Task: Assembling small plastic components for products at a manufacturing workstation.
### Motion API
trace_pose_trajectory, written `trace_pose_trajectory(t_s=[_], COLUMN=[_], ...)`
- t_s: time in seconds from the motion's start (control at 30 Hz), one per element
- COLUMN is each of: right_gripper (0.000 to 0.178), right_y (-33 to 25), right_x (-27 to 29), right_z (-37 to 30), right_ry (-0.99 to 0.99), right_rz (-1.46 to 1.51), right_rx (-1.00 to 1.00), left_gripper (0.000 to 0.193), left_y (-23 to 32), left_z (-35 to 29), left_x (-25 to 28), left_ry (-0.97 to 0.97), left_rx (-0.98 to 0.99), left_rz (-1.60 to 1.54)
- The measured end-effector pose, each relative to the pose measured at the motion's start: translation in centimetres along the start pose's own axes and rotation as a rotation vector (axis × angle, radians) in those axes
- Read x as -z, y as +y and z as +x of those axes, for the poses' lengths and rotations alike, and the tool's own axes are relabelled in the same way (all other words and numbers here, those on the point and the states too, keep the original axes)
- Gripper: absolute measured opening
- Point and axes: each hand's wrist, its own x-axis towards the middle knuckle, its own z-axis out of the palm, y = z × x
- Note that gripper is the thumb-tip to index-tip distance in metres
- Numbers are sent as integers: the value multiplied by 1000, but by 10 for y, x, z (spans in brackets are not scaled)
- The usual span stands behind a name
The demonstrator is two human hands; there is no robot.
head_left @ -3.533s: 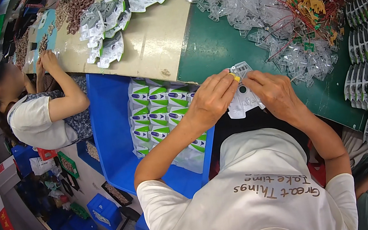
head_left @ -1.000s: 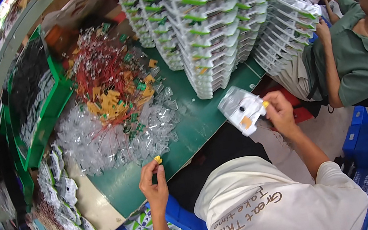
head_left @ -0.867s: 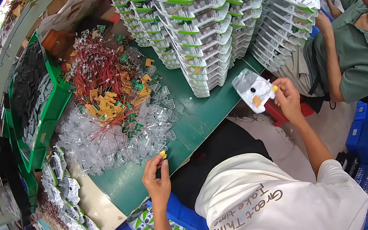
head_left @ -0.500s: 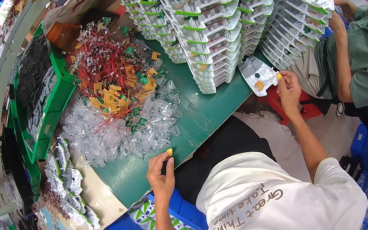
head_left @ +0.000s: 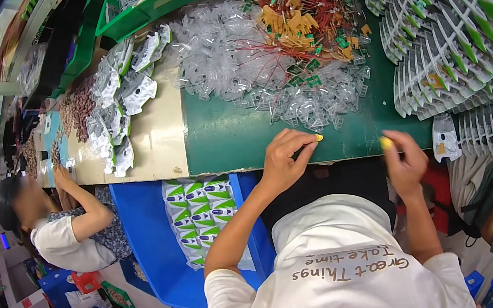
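My left hand point(head_left: 286, 159) is over the front edge of the green tabletop point(head_left: 238, 142), just short of a heap of clear plastic parts point(head_left: 309, 102). Its thumb and index finger come together at a yellow-covered fingertip, and anything between them is too small to make out. Farther right, my right hand point(head_left: 407, 161) hovers by the same edge, slightly blurred. A yellow cover also caps one of its digits; thumb and fingers stand apart with nothing visible between them. To its right, a white plastic housing point(head_left: 445, 139) with an orange piece on it lies at the table edge.
Tall stacks of white-and-green housings point(head_left: 454, 37) rise at the right. Red wires point(head_left: 322, 0) and orange pieces point(head_left: 287, 22) are heaped behind. More housings point(head_left: 116, 103) lie left. A blue bin point(head_left: 156, 252) stands below the edge. Co-workers point(head_left: 69, 214) sit left and right.
My view has swung left. My right hand has left the white housing and come closer to my left hand. The left thumb and index finger have drawn together.
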Motion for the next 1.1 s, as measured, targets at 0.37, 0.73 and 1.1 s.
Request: trace_pose_trajectory(t_s=[0.37,0.73,1.1], right_gripper=[36,23,28], right_y=[-60,-67,-60], right_x=[-119,-92,-73], right_z=[116,99,82], right_ry=[-565,-515,-486], right_rz=[-350,75,56], right_rx=[611,314,384], left_gripper=[10,41,22], left_y=[-1,19,25], left_z=[-6,-32,-8], left_x=[5,50,44], left_ry=[67,302,393], left_rx=[41,418,384], left_rz=[-154,-798,-718])
